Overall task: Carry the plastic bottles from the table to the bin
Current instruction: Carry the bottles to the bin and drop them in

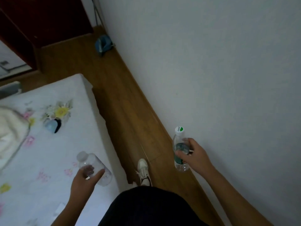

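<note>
The 2 bottles are in hand. The left hand curls its fingers round the clear bottle, which tilts cap-away over the bed edge. The right hand grips the green-labelled bottle, near upright beside the wall. A blue object, possibly the bin, lies well ahead along the floor. Both arms are held forward.

The left bottle is held over the edge of the bed, the right bottle by the wall, floor between them.
</note>
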{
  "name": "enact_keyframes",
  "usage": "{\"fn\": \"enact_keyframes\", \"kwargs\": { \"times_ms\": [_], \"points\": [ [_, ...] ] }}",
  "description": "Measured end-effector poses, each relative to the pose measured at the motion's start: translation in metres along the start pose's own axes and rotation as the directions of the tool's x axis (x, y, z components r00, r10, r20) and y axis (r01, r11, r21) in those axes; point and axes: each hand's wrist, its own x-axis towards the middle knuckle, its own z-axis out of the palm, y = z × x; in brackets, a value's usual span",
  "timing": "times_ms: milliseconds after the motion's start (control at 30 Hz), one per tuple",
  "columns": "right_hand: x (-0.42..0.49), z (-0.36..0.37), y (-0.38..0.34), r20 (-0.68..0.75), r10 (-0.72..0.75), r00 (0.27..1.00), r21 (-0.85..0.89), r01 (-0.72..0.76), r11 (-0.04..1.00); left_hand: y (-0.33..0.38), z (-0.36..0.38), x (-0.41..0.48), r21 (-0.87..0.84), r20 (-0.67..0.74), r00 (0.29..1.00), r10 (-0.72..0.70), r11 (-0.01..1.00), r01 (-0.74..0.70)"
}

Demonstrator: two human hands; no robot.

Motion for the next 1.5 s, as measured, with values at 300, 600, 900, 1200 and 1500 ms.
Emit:
{"fn": "enact_keyframes", "kwargs": {
  "times_ms": [300, 600, 900, 1200, 1500],
  "points": [
    [0.127, 0.012, -0.061, 0.013, 0.059, 0.998, -0.116, -0.057, 0.992, 0.093, -0.008, 0.137, -0.049, -0.014, 0.996, 0.087, 0.995, -0.088],
    [0.282, 0.012, -0.121, 0.060, 0.140, 0.988, -0.158, -0.130, 0.979, 0.193, -0.013, 0.285, -0.105, -0.051, 0.991, 0.122, 0.986, -0.126],
    [0.486, 0.065, -0.289, 0.280, -0.024, 0.960, -0.196, 0.081, 0.977, 0.233, -0.041, 0.390, -0.188, -0.278, 0.949, -0.147, 0.977, 0.097],
    [0.616, 0.140, -0.462, 0.427, -0.198, 0.882, -0.160, 0.289, 0.944, 0.245, -0.067, 0.463, -0.270, -0.358, 0.871, -0.337, 0.930, 0.249],
    [0.725, 0.180, -0.540, 0.376, -0.114, 0.919, -0.267, 0.225, 0.937, 0.281, -0.111, 0.636, -0.294, -0.287, 0.889, -0.357, 0.916, 0.273]
  ]
}}
